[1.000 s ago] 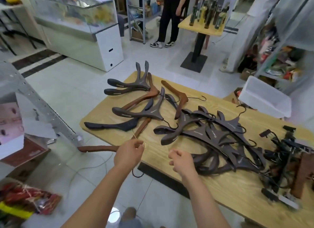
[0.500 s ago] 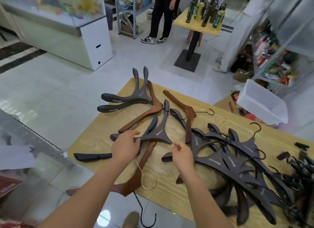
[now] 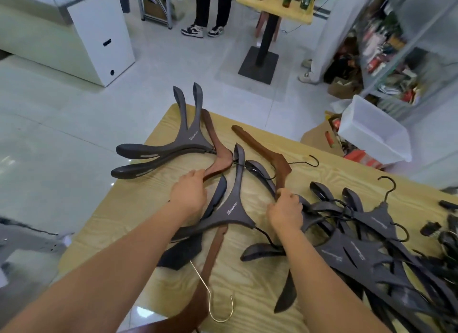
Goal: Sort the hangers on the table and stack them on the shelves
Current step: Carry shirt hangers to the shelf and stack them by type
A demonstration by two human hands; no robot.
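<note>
Where the left hand [image 3: 189, 195] closes, its fingers curl over the lower arm of a reddish-brown wooden hanger [image 3: 215, 144], smooth and matt; the hanger's V-shaped body lies flat, apex toward the right hand, its other arm running away to the far edge of the table [image 3: 128, 196]. The left forearm reaches straight forward, back of the hand up. The right hand [image 3: 285, 212], knuckles up and forearm likewise extended, is clenched on the near tip of a second brown hanger [image 3: 260, 146]; whether it also holds the dark arm lying beside that tip cannot be told. This hanger's gripped arm rises from the fist to the neck, the other arm slants away to the far left, and its black wire hook [image 3: 307, 160] points right. Between the hands lies a dark grey hanger [image 3: 233, 208] with broad flared shoulders and a pale printed label, neck toward the near right, one arm pointing away. A third brown hanger [image 3: 213, 251] runs along the near edge, its brass-coloured hook [image 3: 200, 277] hanging past the edge. At the far left corner a pair of dark hangers [image 3: 188, 139] lie nested, their arms overhanging the edge. A tangled heap of dark hangers [image 3: 359, 253] covers the right side of the pale wood-grain top
</note>
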